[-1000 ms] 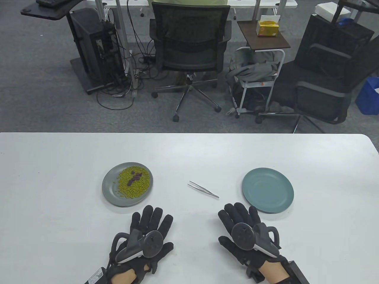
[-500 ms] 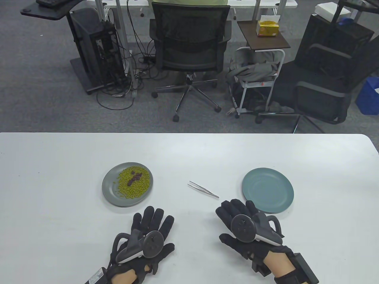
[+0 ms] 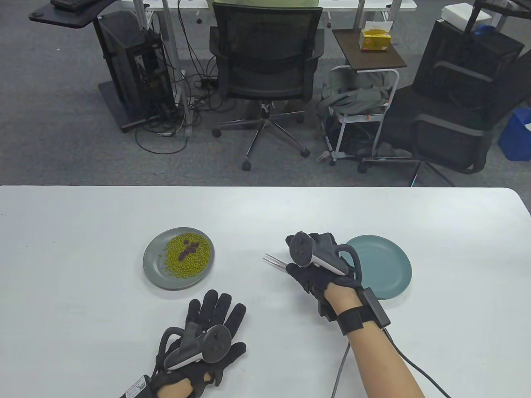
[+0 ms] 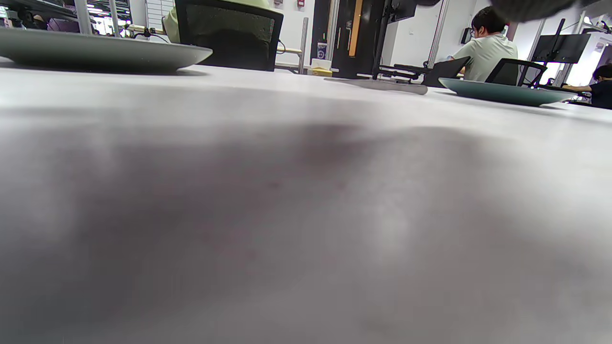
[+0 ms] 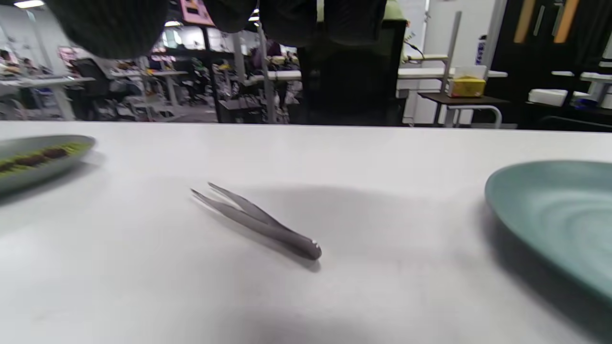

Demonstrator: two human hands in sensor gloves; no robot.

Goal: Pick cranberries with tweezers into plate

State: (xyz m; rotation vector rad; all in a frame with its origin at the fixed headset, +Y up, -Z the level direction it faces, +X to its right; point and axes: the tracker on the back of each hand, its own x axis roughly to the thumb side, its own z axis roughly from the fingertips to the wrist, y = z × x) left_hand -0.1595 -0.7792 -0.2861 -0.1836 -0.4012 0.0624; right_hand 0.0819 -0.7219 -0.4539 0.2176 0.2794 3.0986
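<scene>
Table view: the left hand (image 3: 207, 331) lies flat on the table (image 3: 62, 248) near the front edge, fingers spread apart, touching nothing else. The right hand (image 3: 313, 265) is raised over the tweezers (image 3: 271, 261), between the two plates; its fingers point down and are hidden by the tracker, so I cannot tell from this view whether they touch the tool. Only the two tips of the tweezers show, pointing left, towards the grey plate (image 3: 153, 265). That plate sits left of centre and carries green beans (image 3: 186, 259) with several dark cranberries (image 3: 188, 248) on top. The teal plate (image 3: 386, 265) sits right of centre, partly covered by the right hand and wrist; nothing shows on the visible part.

Left wrist view: the camera is low over the table. The grey plate (image 4: 95, 50) is at the far left, the teal plate (image 4: 502, 91) at the far right, and the tweezers (image 4: 377, 85) lie blurred between them. A dark glove edge shows at the top right; the fingers themselves are out of frame.

Right wrist view: the tweezers (image 5: 260, 222) lie flat on the table, arms parted, tips towards the grey plate (image 5: 43, 160). The gloved fingertips (image 5: 110, 24) hang above, apart from the tool and gripping nothing. The teal plate (image 5: 554, 215) is at the right edge.
</scene>
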